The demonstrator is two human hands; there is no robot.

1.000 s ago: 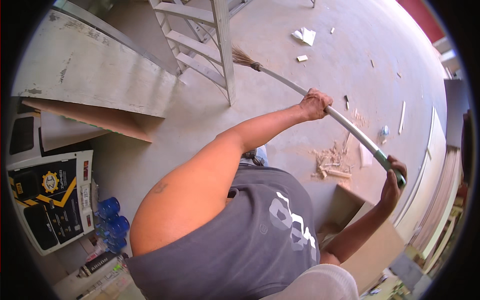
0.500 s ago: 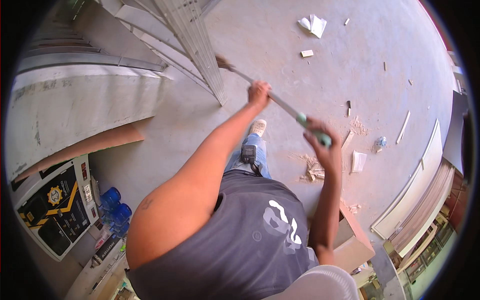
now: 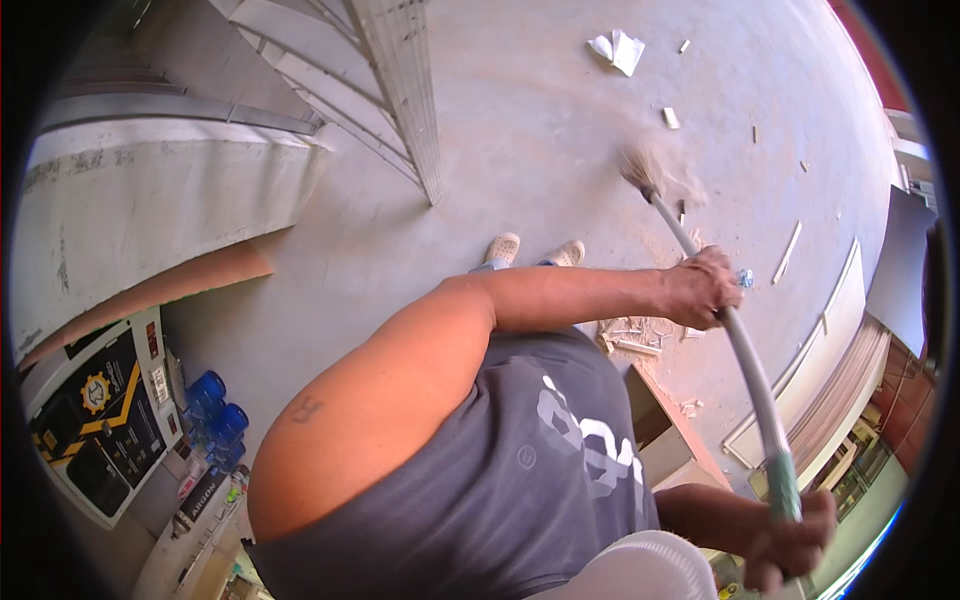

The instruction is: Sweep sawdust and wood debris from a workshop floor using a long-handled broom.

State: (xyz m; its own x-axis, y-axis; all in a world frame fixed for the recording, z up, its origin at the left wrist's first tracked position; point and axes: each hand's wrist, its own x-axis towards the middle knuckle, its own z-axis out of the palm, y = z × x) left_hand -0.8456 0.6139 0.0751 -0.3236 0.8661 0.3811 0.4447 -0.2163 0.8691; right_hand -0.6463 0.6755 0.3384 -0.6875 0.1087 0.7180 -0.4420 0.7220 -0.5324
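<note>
Apparently, sweeping is in hand: the broom (image 3: 752, 375), slanted over the floor (image 3: 540, 150), is gripped mid-handle by the closed left hand (image 3: 706, 288) and, as far as blur shows, at its green end by the curled right hand (image 3: 797, 540), a controlled gathering stroke being called for.

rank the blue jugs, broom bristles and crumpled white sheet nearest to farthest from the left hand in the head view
From the left hand:
1. Broom bristles: ahead, at the far end of the broom handle it grips.
2. Crumpled white sheet: farther ahead on the floor.
3. Blue jugs: away on the person's left side.
</note>
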